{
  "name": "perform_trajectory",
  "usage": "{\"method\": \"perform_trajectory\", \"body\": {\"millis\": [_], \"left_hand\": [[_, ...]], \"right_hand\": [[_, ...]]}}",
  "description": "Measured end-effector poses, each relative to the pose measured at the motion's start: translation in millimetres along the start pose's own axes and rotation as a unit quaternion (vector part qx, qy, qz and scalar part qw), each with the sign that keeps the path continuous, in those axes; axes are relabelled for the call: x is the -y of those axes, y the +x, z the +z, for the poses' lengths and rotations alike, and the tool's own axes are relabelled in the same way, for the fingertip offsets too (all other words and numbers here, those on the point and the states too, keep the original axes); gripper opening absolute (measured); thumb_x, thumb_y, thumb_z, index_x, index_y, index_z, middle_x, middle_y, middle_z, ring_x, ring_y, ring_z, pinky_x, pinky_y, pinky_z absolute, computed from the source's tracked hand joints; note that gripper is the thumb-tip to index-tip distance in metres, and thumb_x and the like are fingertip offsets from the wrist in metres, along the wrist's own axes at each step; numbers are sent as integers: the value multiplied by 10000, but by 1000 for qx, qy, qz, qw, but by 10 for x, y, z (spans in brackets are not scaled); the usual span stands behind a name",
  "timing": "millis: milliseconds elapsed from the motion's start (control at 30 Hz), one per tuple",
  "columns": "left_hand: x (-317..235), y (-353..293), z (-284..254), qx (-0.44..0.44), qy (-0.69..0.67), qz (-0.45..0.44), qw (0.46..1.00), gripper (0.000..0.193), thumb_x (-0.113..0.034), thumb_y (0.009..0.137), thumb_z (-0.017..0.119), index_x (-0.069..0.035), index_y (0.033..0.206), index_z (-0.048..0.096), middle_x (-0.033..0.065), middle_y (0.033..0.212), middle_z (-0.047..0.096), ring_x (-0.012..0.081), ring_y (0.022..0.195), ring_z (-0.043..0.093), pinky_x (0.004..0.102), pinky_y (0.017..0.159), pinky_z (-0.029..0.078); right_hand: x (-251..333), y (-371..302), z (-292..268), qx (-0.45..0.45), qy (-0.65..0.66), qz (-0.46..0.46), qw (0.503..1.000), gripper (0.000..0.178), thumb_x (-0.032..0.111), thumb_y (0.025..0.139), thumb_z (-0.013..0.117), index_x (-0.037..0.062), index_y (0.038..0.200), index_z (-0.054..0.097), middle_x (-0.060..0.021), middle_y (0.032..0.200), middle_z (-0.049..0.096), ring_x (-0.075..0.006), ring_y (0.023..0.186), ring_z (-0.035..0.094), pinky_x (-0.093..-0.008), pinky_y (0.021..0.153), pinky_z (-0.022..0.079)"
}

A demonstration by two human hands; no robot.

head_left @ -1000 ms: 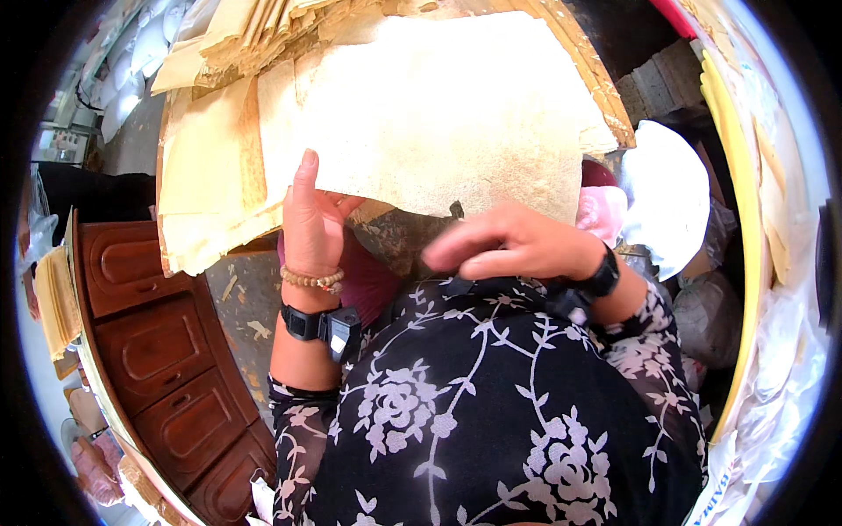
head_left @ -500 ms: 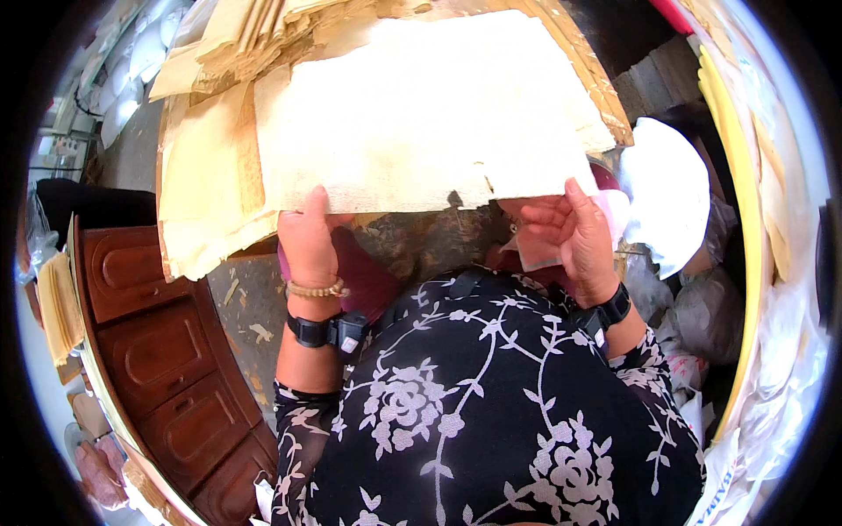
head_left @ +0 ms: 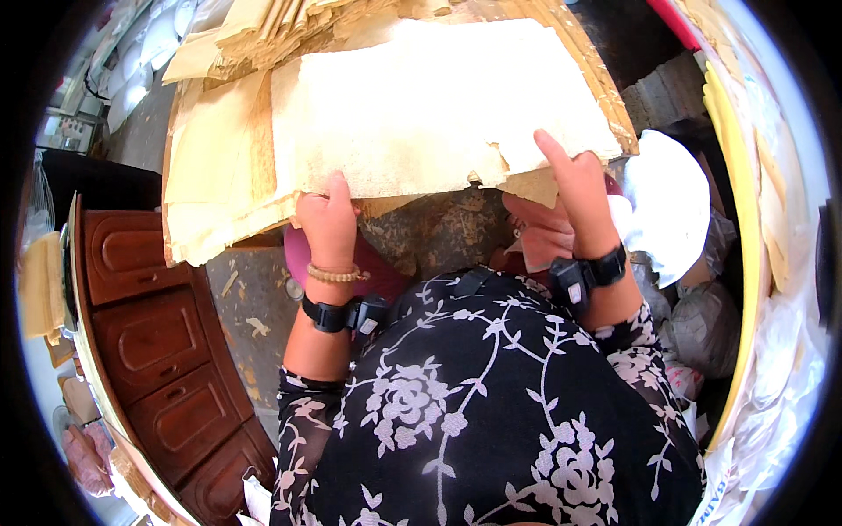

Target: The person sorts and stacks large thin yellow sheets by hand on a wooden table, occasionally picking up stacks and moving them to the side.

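Note:
A thin, cream-coloured sheet, like coarse paper, lies over the wooden board in strong light. Its near edge is ragged, with a small tear right of the middle. My left hand is closed on that edge, thumb on top and fingers mostly hidden underneath. At the near right corner, my right hand grips the sheet, with one digit stretched out over the surface and the others folded. Beneath and to the left, more yellowish sheets show, their edges uneven.
A stack of folded tan sheets sits at the far left of the wooden board. A white bundle is to the right, near plastic bags. Brown panelled cabinet doors stand at left. Scraps lie on the floor.
My left hand has shifted slightly right with the sheet's edge. My right hand has turned and moved forward, onto the sheet's near right corner. The near edge now looks more uneven.

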State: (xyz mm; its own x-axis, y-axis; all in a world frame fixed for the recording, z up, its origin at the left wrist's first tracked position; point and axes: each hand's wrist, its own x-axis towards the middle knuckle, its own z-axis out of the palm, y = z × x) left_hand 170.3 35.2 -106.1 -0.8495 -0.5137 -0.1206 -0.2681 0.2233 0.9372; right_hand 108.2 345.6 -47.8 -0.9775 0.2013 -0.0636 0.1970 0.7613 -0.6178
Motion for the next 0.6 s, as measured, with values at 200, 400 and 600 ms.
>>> {"method": "perform_trajectory", "body": {"millis": [200, 400, 600], "left_hand": [[-285, -21, 222, -75, 115, 266, 954, 437, -16, 860, 540, 90, 1282, 502, 247, 1152, 609, 320, 1029, 603, 397, 906, 478], [-503, -36, 482, -49, 373, 431, 820, 619, 34, 808, 528, -35, 1417, 435, 192, 1414, 486, 347, 1349, 416, 441, 1128, 318], [-508, 30, 646, -41, 490, 423, 761, 416, -106, 890, 515, -94, 1303, 566, 112, 1365, 551, 299, 1309, 466, 428, 1053, 364]], "right_hand": [[8, 93, 370, -108, 213, -205, 949, 429, 101, 922, 525, -31, 1330, 510, -198, 1210, 619, -266, 1149, 581, -360, 900, 471], [458, -65, 521, -103, -143, -444, 878, 498, 39, 821, 481, 35, 1316, 538, -235, 1368, 493, -385, 1311, 436, -485, 1103, 316], [486, 36, 670, -99, -199, -413, 883, 455, 77, 842, 491, 29, 1290, 553, -200, 1405, 470, -360, 1365, 380, -476, 1128, 276]]}}
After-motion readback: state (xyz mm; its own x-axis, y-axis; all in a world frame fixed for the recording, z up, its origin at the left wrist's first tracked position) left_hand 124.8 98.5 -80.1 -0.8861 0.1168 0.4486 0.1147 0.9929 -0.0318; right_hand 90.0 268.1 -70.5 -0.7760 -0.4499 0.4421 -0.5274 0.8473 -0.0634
